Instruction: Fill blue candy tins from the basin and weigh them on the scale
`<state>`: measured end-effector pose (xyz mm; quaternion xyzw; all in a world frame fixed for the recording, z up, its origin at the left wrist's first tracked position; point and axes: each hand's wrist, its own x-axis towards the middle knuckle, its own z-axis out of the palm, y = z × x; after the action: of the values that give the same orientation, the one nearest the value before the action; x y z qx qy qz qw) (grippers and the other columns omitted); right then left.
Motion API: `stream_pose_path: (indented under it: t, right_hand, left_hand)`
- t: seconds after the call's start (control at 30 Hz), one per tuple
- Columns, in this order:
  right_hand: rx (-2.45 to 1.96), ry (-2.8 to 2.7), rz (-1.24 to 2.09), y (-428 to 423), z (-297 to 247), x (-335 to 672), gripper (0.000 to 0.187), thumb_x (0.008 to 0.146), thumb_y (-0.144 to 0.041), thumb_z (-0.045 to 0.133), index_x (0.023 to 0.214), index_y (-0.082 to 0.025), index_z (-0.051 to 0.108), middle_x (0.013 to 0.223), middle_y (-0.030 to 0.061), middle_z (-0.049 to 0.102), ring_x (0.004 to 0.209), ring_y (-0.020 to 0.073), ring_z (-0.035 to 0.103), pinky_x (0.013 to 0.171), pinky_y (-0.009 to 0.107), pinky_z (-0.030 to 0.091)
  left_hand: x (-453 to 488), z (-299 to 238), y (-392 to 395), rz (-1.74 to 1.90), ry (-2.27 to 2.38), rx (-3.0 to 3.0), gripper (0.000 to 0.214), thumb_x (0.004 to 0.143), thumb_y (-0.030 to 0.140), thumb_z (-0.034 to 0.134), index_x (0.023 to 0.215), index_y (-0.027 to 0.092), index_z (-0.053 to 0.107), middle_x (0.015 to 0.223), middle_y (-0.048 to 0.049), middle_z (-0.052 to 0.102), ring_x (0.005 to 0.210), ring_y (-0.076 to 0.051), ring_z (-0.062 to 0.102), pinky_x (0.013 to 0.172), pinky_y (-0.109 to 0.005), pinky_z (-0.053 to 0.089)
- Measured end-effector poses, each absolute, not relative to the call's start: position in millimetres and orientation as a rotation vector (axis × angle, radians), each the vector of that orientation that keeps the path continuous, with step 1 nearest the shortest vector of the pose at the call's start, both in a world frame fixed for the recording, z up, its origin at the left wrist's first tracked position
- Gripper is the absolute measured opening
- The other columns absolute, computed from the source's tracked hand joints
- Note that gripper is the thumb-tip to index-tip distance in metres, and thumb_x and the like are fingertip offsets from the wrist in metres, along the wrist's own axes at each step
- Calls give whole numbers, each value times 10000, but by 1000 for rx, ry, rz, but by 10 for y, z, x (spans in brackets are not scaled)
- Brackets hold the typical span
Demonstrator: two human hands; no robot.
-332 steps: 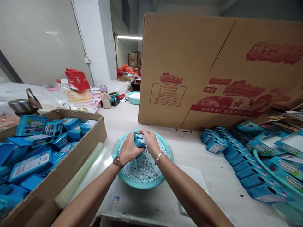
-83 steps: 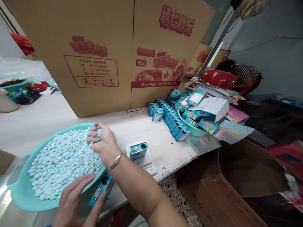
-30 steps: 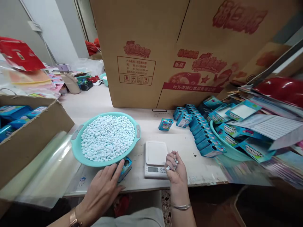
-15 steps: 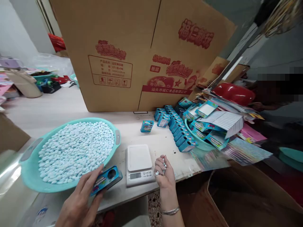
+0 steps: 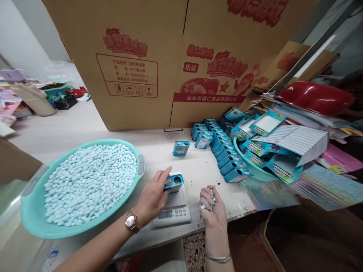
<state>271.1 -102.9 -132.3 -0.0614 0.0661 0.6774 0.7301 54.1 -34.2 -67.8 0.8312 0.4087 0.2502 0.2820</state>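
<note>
My left hand (image 5: pixel 153 193), with a watch on its wrist, grips a small blue candy box (image 5: pixel 173 183) over the plate of the white scale (image 5: pixel 179 200). A round dark hole shows in the top of that box. Whether its base touches the plate is hidden. To the right of the scale, my right hand (image 5: pixel 213 207) is curled palm up around several pale candies (image 5: pixel 212 198), a few showing between the fingers. On the left stands a turquoise basin (image 5: pixel 31 223) full of pale blue candies (image 5: pixel 90 185).
Another blue box (image 5: pixel 180 148) stands behind the scale. Rows of similar boxes (image 5: pixel 227 156) line the table's right side, beside a turquoise basin (image 5: pixel 256 174) of printed cartons. A large cardboard box (image 5: pixel 159 113) closes off the back. A red basin (image 5: pixel 314 99) lies at far right.
My left hand has carried the blue box rightward from beside the candy basin to the scale. My right hand stays curled around its candies. The camera view has shifted.
</note>
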Motion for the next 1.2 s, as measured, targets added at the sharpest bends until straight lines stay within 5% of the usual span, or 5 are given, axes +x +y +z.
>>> stream_pose_path:
  t: [0.2,0.5,0.73,1.2]
  right_hand:
    - [-183,188,1500,-885,-1080,2695,116,907,-129,490,802,-177,491,611,-71,452,415,34,409,332,139,277]
    - [-324,93,1467,-626,-603,2477,135,929,-177,447,799,-184,484,586,-84,398,406,32,378,333,137,258]
    - [-517,-88,1365,-393,-270,2191,135,920,-241,487,798,-186,498,547,-97,370,382,28,340,327,135,236]
    - [-754,-324,1183,-224,-177,1966,186,844,-341,607,810,-187,509,560,-109,400,369,9,325,334,134,227]
  left_hand:
    - [277,-536,-503,922,1206,2212,831,796,271,662,1466,238,171,1445,-114,338,1359,-286,309,1127,-491,318]
    - [-92,-411,-829,1124,1242,2031,585,821,201,642,1354,271,410,1332,-65,505,1246,-251,479,1069,-456,429]
    - [169,-416,-575,989,1141,2223,651,801,267,667,1377,228,364,1372,-88,484,1292,-250,425,1118,-459,348]
    - [505,-545,-206,838,1016,2245,647,697,279,751,1267,185,458,1201,-103,568,1133,-266,518,985,-454,433]
